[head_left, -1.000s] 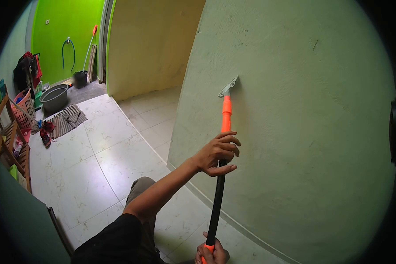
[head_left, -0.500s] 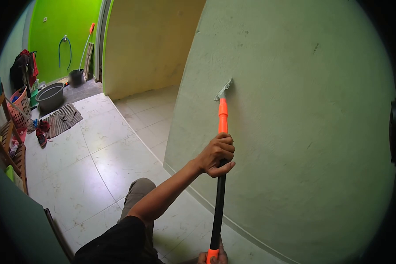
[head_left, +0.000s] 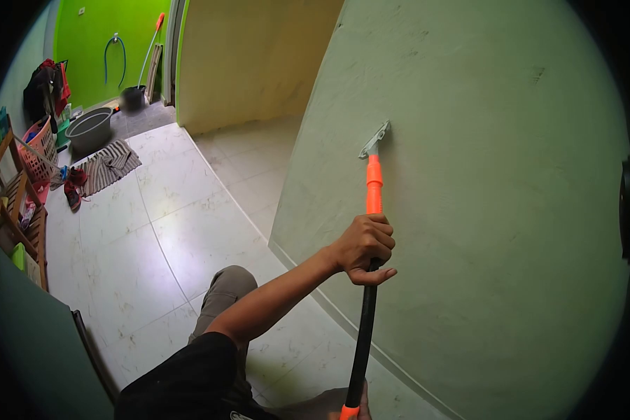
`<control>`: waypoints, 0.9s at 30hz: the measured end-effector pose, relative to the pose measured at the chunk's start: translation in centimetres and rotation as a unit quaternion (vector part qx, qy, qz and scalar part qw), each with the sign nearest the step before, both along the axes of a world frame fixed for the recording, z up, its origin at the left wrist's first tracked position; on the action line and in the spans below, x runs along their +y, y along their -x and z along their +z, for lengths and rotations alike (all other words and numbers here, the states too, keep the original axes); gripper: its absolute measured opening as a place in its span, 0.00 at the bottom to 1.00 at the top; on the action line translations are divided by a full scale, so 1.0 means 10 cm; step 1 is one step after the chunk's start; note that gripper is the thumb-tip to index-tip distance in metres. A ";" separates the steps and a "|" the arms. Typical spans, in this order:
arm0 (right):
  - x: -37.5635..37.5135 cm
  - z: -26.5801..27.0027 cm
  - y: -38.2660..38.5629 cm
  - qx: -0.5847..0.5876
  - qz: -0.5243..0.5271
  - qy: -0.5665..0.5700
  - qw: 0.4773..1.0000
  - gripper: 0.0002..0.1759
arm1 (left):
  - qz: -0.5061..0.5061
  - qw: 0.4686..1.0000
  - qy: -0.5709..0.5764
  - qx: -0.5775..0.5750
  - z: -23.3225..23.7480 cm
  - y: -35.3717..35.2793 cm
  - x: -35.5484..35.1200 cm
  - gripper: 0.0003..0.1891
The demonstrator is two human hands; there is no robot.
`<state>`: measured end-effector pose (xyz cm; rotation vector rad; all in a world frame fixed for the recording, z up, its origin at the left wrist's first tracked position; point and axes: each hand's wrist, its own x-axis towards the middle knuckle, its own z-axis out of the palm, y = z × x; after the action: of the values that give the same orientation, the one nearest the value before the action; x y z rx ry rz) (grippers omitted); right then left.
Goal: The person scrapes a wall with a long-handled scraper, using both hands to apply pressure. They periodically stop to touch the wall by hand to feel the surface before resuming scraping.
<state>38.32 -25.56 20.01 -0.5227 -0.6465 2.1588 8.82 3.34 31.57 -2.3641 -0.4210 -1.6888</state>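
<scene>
Head view: L hand is closed tight round the scraper, fingers wrapped on the pole right where the orange upper section meets the black lower one, thumb underneath. The arm comes in from lower left, over a bent knee in grey trousers. The scraper stands nearly upright, close along the wall, w/ its metal blade at the top pressed flat on the pale green plaster. R hand shows only as a sliver at the bottom edge, touching the pole's orange butt end; can't tell how its fingers sit.

Bkgd, well apart from the hands: white tile floor, striped mat w/ red shoes just beside it, grey basin near the mat, pink basket and wooden rack at far left, and a dark bucket against the bright green wall.
</scene>
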 end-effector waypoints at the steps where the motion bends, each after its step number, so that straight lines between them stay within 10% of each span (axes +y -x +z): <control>1: -0.04 0.07 0.00 -0.008 -0.003 0.006 1.000 0.39 | -0.005 1.000 -0.006 -0.007 -0.01 0.00 0.01 0.23; 27: 0.59 1.08 0.83 -0.094 0.056 -0.026 0.994 0.47 | 0.057 0.987 0.010 -0.153 -0.16 0.90 0.47 0.21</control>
<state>30.07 -19.68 30.77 -0.6816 -0.8503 2.2084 -0.22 8.08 29.96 -2.0514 -0.6147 -2.0044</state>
